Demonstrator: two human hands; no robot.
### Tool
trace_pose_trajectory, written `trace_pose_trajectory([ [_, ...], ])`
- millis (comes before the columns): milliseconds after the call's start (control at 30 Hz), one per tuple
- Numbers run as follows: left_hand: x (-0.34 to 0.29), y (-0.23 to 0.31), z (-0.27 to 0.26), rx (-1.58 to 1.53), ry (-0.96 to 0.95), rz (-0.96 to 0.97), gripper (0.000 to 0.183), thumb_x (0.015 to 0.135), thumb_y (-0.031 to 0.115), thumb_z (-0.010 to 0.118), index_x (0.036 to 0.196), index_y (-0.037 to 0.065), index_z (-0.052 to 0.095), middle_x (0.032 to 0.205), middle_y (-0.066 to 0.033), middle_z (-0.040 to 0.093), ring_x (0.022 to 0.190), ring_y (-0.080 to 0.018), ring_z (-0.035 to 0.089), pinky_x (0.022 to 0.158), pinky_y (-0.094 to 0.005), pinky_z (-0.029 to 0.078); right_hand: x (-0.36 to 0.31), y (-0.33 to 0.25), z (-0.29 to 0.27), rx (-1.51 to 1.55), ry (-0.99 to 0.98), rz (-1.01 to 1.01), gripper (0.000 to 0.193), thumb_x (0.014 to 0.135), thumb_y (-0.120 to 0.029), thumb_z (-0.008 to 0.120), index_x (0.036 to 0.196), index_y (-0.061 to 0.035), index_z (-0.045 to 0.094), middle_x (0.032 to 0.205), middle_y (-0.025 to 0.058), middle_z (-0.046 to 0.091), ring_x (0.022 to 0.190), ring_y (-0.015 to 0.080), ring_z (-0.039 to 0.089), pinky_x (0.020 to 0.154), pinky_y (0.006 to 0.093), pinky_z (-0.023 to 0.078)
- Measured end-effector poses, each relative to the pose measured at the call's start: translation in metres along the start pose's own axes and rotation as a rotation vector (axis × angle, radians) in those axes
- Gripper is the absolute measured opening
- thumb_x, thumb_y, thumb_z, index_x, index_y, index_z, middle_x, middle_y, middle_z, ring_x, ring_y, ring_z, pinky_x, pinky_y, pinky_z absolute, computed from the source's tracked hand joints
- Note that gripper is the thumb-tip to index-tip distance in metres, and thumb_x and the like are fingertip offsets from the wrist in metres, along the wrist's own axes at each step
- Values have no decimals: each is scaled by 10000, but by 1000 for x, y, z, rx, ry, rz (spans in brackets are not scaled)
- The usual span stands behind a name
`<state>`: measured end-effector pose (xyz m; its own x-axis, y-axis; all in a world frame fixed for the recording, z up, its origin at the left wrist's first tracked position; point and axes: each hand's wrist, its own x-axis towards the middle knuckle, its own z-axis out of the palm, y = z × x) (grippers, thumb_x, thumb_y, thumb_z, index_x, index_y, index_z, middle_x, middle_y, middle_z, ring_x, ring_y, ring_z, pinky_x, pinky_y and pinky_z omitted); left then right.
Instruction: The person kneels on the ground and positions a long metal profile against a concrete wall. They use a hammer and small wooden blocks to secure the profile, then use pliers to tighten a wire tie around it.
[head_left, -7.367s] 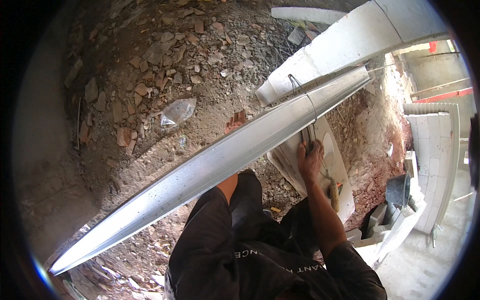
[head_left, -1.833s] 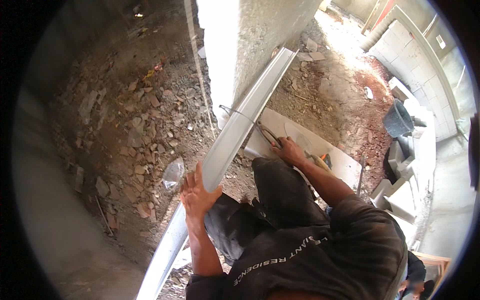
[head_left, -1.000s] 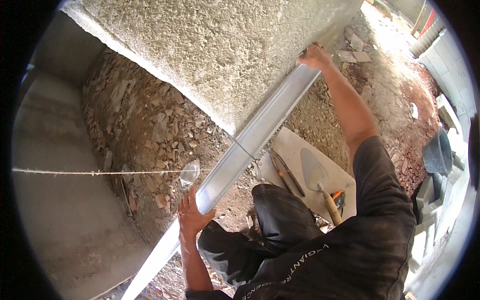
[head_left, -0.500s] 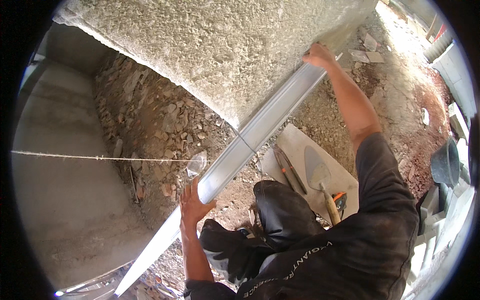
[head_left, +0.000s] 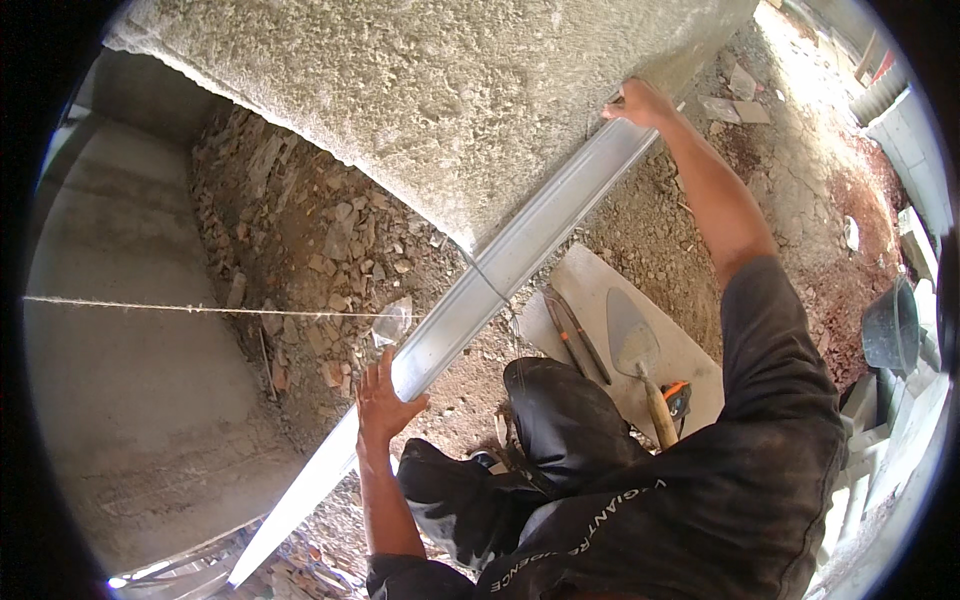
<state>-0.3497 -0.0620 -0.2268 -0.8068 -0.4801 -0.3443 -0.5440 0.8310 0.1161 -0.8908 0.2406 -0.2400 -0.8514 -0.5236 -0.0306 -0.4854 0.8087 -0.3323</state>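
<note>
A long, silvery aluminium straightedge (head_left: 470,310) slants from lower left to upper right, its upper part lying along the bottom edge of a rough plastered wall (head_left: 420,100). My left hand (head_left: 384,405) grips it lower down, thumb toward me and fingers over its far side. Near the upper end, my right hand (head_left: 642,104) is closed round it, close to the plaster; some fingertips are hidden. A thin dark wire (head_left: 485,275) crosses the straightedge by the wall's corner. From the left, a taut string (head_left: 200,309) runs to the straightedge near a clear plastic scrap (head_left: 392,322).
Right of my knees, a pale board (head_left: 590,285) carries a pointed trowel (head_left: 632,340), pincers (head_left: 580,340) and a tape measure (head_left: 677,398). Rubble (head_left: 340,250) covers the ground beyond the straightedge. A grey wall (head_left: 130,340) stands left, a dark bucket (head_left: 890,325) far right.
The straightedge and both hands have shifted very slightly. My right wrist and elbow have moved a little to the right. Both hands keep their hold.
</note>
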Motion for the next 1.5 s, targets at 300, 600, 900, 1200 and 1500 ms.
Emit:
trace_pose_trajectory([
  [300,4,0,1,-58,-56,-6,1025,620,332,794,1459,210,217,1380,-207,385,1290,-423,346,1087,-520,277,-16,15,-9,330,69,14,471,844,-434,657,1008,7,637,744,100,616,691,170,601,685,332,512],
  [600,-3,5,-7,-3,-55,-47,1029,628,415,772,1465,178,222,1360,-233,400,1282,-416,357,1082,-515,273,-192,-68,16,270,-395,-163,462,747,-456,702,964,-48,691,838,122,694,676,239,638,680,390,516],
  [900,0,9,-14,-107,-90,9,1064,621,453,797,1464,167,214,1449,-233,307,1339,-399,302,1104,-490,254,-227,-105,114,-224,-473,-163,604,678,-563,683,837,19,662,844,205,669,825,371,659,683,455,504],
  [1200,-4,-12,3,-129,83,147,1029,629,522,771,1443,121,286,1296,-206,460,1218,-388,425,1040,-492,318,-262,-202,113,787,-424,160,640,822,-600,576,839,38,620,712,114,604,695,203,611,604,387,470],
  [1500,-3,-19,10,-143,139,183,1016,631,531,761,1446,134,301,1294,-207,462,1243,-374,412,1038,-518,296,-276,-222,131,62,123,-194,321,877,-302,586,881,14,641,758,147,641,741,313,638,646,410,493],
])
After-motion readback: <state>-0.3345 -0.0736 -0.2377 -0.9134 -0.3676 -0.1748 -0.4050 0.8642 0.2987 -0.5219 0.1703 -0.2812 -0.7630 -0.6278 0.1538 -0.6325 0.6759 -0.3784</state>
